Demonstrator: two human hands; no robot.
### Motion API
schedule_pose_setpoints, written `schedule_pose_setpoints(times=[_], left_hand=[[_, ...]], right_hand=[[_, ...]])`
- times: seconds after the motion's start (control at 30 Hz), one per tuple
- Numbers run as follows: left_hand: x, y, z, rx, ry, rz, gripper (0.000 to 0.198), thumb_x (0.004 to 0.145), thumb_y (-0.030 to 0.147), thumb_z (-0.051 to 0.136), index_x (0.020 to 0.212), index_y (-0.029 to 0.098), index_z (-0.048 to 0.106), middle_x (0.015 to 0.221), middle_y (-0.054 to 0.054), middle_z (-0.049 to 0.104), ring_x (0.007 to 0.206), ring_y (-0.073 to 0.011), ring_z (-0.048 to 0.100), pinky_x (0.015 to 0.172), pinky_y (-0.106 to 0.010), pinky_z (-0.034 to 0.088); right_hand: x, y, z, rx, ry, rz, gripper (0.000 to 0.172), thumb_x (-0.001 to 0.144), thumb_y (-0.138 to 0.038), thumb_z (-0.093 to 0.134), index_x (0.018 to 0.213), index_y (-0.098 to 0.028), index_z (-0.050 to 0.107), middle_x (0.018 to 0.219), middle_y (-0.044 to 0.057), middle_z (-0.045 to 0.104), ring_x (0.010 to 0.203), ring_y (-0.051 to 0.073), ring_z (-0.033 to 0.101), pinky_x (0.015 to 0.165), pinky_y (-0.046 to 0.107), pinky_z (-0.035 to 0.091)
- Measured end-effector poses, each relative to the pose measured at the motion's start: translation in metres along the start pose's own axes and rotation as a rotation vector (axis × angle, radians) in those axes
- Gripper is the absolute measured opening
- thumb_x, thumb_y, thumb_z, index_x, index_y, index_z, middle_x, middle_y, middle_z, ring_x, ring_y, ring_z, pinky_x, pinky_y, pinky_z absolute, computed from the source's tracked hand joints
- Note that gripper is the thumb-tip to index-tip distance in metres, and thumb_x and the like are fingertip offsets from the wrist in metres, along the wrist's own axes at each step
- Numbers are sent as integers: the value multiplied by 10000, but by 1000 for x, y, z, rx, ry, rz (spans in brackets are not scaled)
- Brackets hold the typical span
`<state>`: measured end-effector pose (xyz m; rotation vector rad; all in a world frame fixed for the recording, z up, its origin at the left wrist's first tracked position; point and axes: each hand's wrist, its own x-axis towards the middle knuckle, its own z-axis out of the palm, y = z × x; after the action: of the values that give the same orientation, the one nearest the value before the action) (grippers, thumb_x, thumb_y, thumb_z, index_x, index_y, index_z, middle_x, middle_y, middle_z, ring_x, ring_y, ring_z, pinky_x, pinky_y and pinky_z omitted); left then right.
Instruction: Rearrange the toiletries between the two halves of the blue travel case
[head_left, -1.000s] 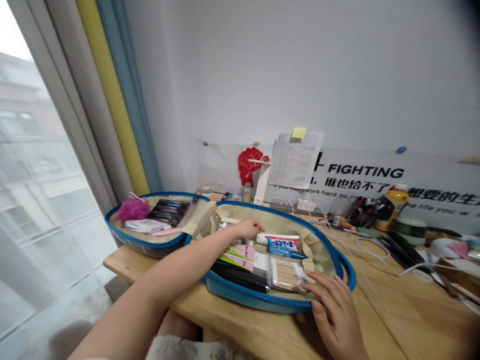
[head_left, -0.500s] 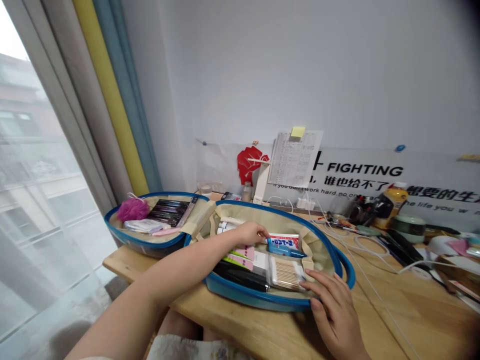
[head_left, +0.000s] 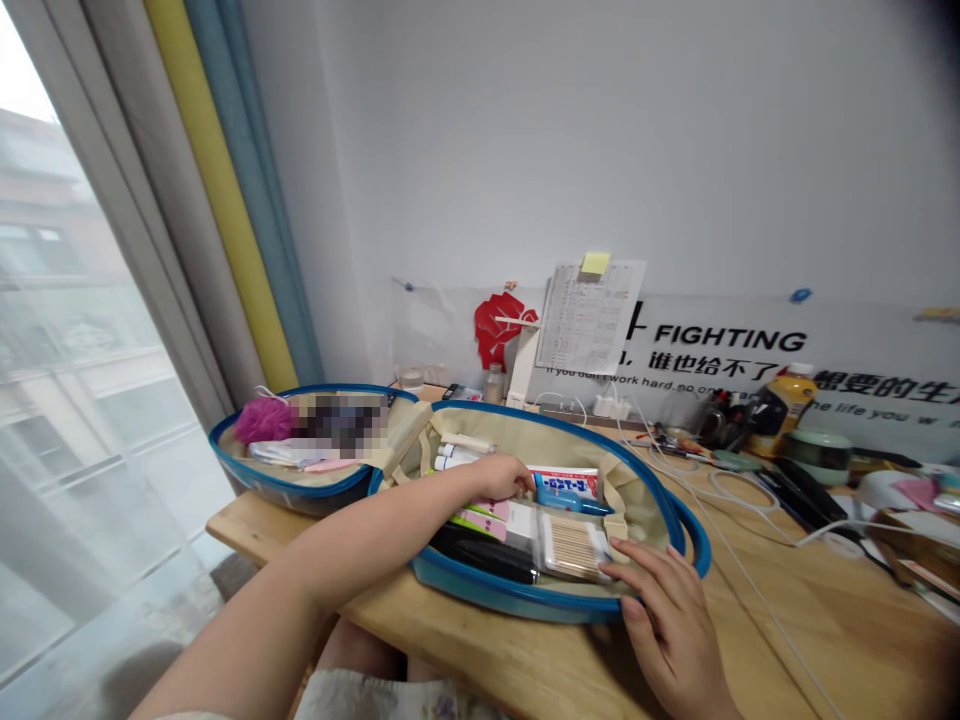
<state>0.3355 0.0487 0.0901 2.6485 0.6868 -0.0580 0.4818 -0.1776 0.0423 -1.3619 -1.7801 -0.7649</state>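
An open blue-rimmed case (head_left: 525, 600) lies on a wooden desk, its right half full of toiletries. My left hand (head_left: 501, 476) reaches into that half, fingers curled down over pink and green packets (head_left: 487, 515) beside a white toothpaste box (head_left: 571, 484). What the fingers hold, if anything, is hidden. My right hand (head_left: 671, 625) rests flat with spread fingers on the case's near right rim, next to a clear box of cotton swabs (head_left: 574, 546). A black pouch (head_left: 480, 552) lies along the front edge.
The case's left half (head_left: 300, 490) holds a pink bath puff (head_left: 262, 420) and small packets. White cables (head_left: 735, 500), a yellow bottle (head_left: 784, 410), a green container (head_left: 821, 455) and clutter cover the desk's right side. A window and curtains stand at the left.
My left hand has drawn slightly nearer and lower onto the packets in the case's right half. My right hand has stayed on the rim.
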Motion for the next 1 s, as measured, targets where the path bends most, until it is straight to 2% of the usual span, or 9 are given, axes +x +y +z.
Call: schedule_pose_setpoints(times=[0.3, 0.4, 0.47, 0.53, 0.63, 0.73, 0.87, 0.93, 1.0], left_hand=[[3, -1, 3, 19, 60, -11, 278, 761, 123, 580, 982, 239, 703, 962, 17, 727, 886, -136, 647, 779, -196, 462], [0, 3, -8, -5, 121, -26, 265, 788, 154, 564, 1007, 223, 696, 935, 9, 727, 852, -135, 648, 767, -200, 469], [-6, 9, -19, -26, 197, -33, 269, 821, 181, 536, 1046, 212, 679, 1002, -4, 713, 895, -137, 639, 798, -207, 466], [-15, 14, -32, -51, 279, -30, 274, 853, 212, 505, 1077, 212, 664, 1080, -4, 690, 945, -132, 623, 835, -206, 456], [-37, 12, -49, -84, 377, -34, 275, 876, 261, 478, 1087, 238, 653, 1084, 19, 684, 947, -120, 614, 854, -199, 450], [-70, -15, -66, -92, 452, -107, 295, 879, 277, 448, 1103, 246, 637, 1129, 16, 664, 988, -132, 602, 892, -219, 443], [-130, -78, -92, -77, 496, -317, 406, 884, 223, 323, 1214, 155, 550, 1254, -76, 592, 1128, -177, 547, 988, -311, 405], [-164, -104, -101, -81, 410, -386, 422, 832, 221, 395, 1215, 125, 545, 1225, -89, 612, 1123, -185, 558, 988, -315, 412], [-195, -122, -104, -94, 275, -410, 470, 723, 198, 511, 1183, 128, 575, 1214, -79, 627, 1110, -191, 575, 955, -282, 437]], right_hand=[[0, 1, 0, -15, 0, -7, 228, 872, -289, 414, 953, -252, 624, 1032, 37, 654, 967, 196, 598, 910, 396, 390], [0, 3, 1, -11, 5, -27, 223, 866, -276, 416, 957, -252, 617, 1026, 34, 653, 957, 195, 600, 910, 388, 385], [0, 5, 2, -13, 8, -48, 220, 857, -269, 421, 964, -251, 611, 1022, 36, 652, 943, 200, 602, 908, 388, 380], [-1, 8, 3, -25, 9, -69, 216, 851, -264, 426, 968, -247, 606, 1014, 43, 650, 930, 208, 602, 904, 391, 375], [-2, 11, 4, -41, 8, -104, 209, 847, -249, 427, 965, -238, 599, 995, 53, 648, 917, 216, 599, 897, 391, 370], [-3, 13, 4, -41, 13, -126, 206, 845, -241, 422, 955, -232, 596, 990, 59, 649, 916, 222, 598, 896, 395, 368], [-3, 15, 6, -36, 10, -129, 215, 846, -258, 426, 964, -240, 604, 994, 53, 656, 906, 223, 603, 890, 396, 368], [-3, 16, 7, -34, 5, -125, 228, 850, -273, 424, 984, -250, 608, 995, 49, 661, 900, 224, 606, 889, 395, 369], [-3, 16, 7, -31, -3, -118, 237, 856, -287, 419, 991, -257, 612, 1001, 46, 665, 902, 224, 608, 893, 395, 368]])
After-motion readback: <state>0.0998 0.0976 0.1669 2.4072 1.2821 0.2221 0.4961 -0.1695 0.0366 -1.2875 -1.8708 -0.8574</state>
